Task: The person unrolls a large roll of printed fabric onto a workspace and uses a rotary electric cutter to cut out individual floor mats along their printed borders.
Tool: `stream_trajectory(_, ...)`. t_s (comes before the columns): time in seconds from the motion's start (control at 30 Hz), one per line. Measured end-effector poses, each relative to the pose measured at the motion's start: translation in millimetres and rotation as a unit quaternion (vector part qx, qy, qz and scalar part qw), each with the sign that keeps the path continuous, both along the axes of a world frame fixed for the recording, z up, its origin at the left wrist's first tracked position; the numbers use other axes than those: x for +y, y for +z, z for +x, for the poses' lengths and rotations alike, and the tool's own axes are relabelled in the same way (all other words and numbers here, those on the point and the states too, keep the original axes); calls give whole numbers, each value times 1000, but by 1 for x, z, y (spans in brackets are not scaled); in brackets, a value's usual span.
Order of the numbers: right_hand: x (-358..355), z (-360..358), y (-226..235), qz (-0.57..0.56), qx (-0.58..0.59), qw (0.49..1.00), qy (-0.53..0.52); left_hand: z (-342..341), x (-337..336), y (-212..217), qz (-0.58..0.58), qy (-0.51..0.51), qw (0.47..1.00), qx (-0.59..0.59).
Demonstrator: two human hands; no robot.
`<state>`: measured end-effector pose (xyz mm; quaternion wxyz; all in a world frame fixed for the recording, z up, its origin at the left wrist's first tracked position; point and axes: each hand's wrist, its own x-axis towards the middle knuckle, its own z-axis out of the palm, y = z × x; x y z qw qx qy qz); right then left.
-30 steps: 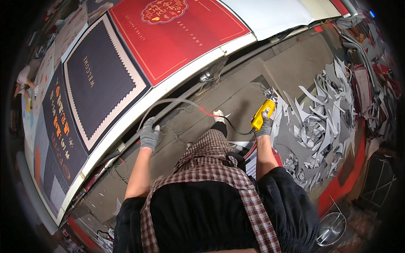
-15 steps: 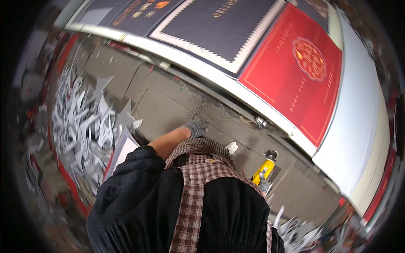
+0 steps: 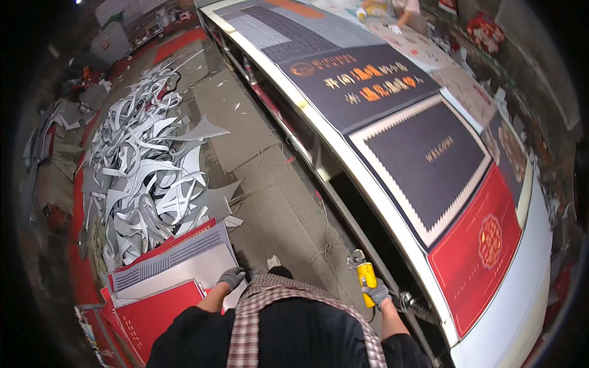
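My right hand (image 3: 376,292), in a grey glove, grips the yellow body of an electric cutter (image 3: 365,277). Its round metal head points forward, beside the long edge of the table. On my other side, my gloved left hand (image 3: 232,278) hangs over the right edge of a stack of mats, its fingers loosely extended and nothing seen in them. Whether it touches the stack is hard to tell. Red, grey striped and pale mats (image 3: 202,260) make up that stack. On the table lie a dark mat with a zigzag border (image 3: 423,178) and a red mat (image 3: 481,245) with a round emblem.
A large heap of grey and white offcut strips (image 3: 144,178) covers the floor ahead and left. Thin cords (image 3: 328,239) trail on the floor along the white-edged table (image 3: 374,184). Another person (image 3: 408,15) works at the table's far side, near more printed mats.
My view has swung toward the table's length. My left hand has gone from over the floor to the mat stack. The cutter, still in my right hand, now points forward beside the table.
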<state>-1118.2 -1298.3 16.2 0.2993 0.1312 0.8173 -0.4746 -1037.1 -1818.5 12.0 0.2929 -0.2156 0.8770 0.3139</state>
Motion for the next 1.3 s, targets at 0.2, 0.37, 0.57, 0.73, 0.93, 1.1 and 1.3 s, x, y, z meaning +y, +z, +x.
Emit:
stream_trajectory(0.2, -133, -117, -27, -89, -71, 993, -37, -22, -115, 36, 22, 219, 967, 126)
stream_trajectory(0.37, -227, -209, -26, -112, -109, 988, -21, -58, -156, 28, 27, 323, 939, 113)
stream_trajectory(0.57, -308, -295, -46, -134, -153, 978, -53, -96, -228, -105, 5, 230, 962, 146)
stream_trajectory(0.73, -364, -375, -54, -156, -134, 978, -30, -195, -276, -99, 71, 281, 932, 218)
stream_trajectory(0.93, -431, -500, -24, -33, -106, 994, 23, -323, -317, -32, 94, 324, 902, 270)
stream_trajectory(1.1, -500, -572, -74, -190, -86, 973, -98, -403, -425, 5, 102, 410, 885, 196)
stream_trajectory(1.3, -593, -620, -86, -242, -141, 919, -276, -594, -553, 45, -48, 192, 951, 236)
